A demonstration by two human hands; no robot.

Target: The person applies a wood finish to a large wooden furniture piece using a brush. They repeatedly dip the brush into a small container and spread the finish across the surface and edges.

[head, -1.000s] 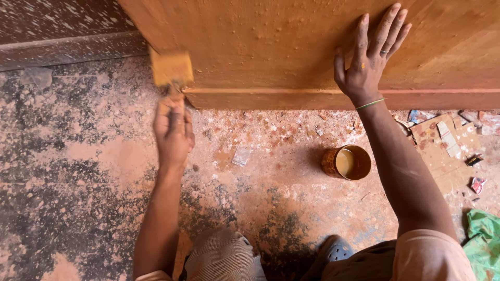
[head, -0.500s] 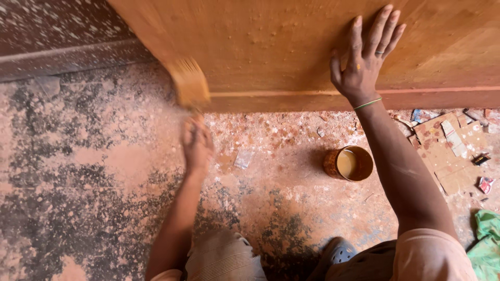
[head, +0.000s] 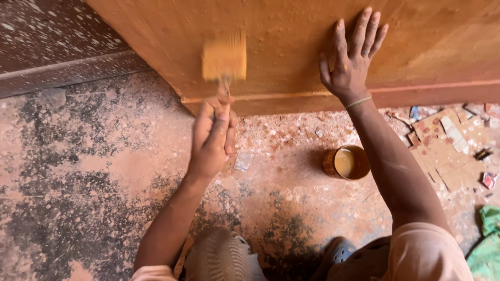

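Blurred yellow brush [head: 224, 58] against orange panel [head: 291, 47]

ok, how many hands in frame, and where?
2. The left hand is low centre-left, gripping a paintbrush against the orange wooden panel. The right hand is pressed flat on the panel, fingers spread. No other person's hands visible.

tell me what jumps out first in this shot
The big orange-brown wooden panel fills the top of the view, with the right hand spread flat against it. At centre-left the left hand holds a blurred paintbrush up to the panel's lower edge. A small tin of tan liquid sits on the stained floor below the right arm.
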